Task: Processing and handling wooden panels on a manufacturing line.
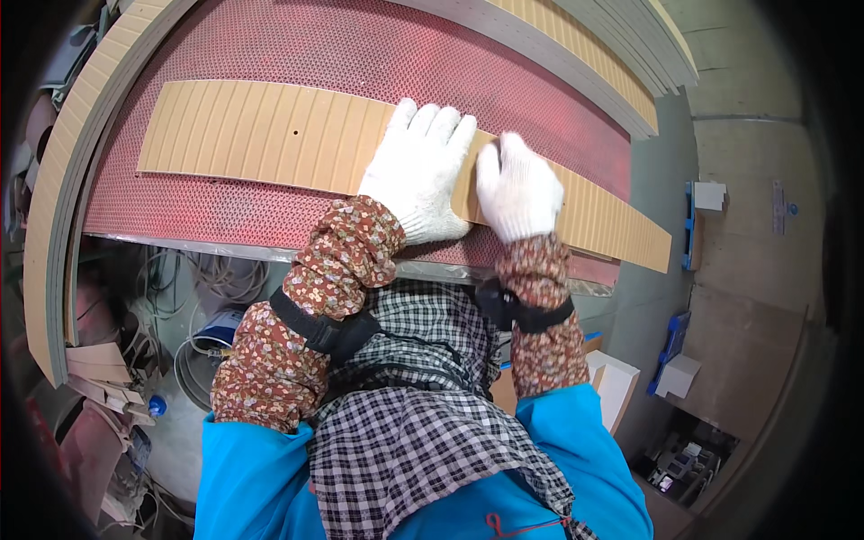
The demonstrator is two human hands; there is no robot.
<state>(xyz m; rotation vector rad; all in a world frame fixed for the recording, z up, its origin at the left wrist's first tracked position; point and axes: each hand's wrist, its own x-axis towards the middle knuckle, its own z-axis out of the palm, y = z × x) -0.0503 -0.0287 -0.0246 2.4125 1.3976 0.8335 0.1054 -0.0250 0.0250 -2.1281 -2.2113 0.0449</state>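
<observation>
A long tan board (261, 130) with evenly spaced crosswise grooves and a small dark hole lies across the red mesh-patterned work surface (261, 36). My left hand (416, 175), in a white knit glove, presses flat on the board near its middle with the fingers stretched out. Just to its right, my right hand (522, 193), gloved the same way, rests over the board with its fingers curled in. Whatever those fingers might hold is hidden from view. Both forearms wear brown floral sleeves with black straps.
Stacked grooved boards (45, 261) stand along the left edge, and another stack (612, 85) lies at the far right. Cables (225, 274) and a blue-and-white bucket (211, 337) are below the work surface. White boxes (677, 376) with blue items sit on the right.
</observation>
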